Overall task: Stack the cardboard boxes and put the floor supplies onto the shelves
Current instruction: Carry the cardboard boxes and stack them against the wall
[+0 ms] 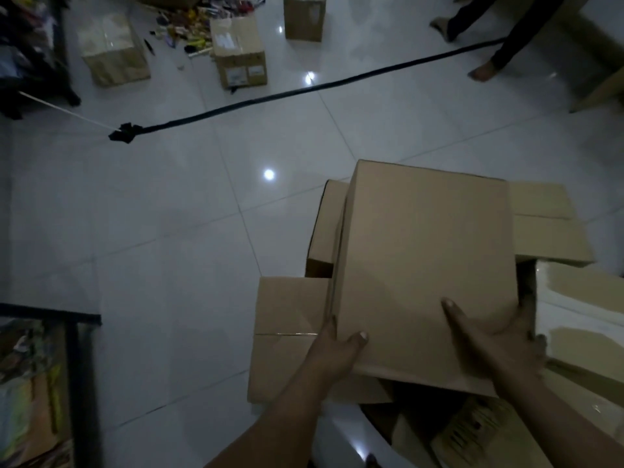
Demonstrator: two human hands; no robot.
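Left grip [332, 347] clasps the near left corner of a plain brown cardboard box [425, 265], thumb flat on the top face and fingers down the left side. The right grip [498, 336] takes the near right corner, one finger stretched across the top and the others curled round the right edge, so both are closed on the one box. That box is at the near right of the glossy white tiled floor [152, 231], over a larger brown cardboard box with spread flaps [287, 336]; whether it rests there or is carried just above, I cannot tell. Beside them on the right lies a cardboard box with pale glossy patches [580, 298]. Along the far edge of the floor three brown cardboard boxes [240, 54] stand apart from one another, none stacked, with a loose scatter of small colourful supplies [187, 28] lying between them. A black cord [304, 86] runs across the floor, and a dark shelf holding colourful goods [72, 366] stands at the near left corner. By my reading the stacking has barely begun: one box is being placed, the far ones wait, and the shelving of supplies is untouched.
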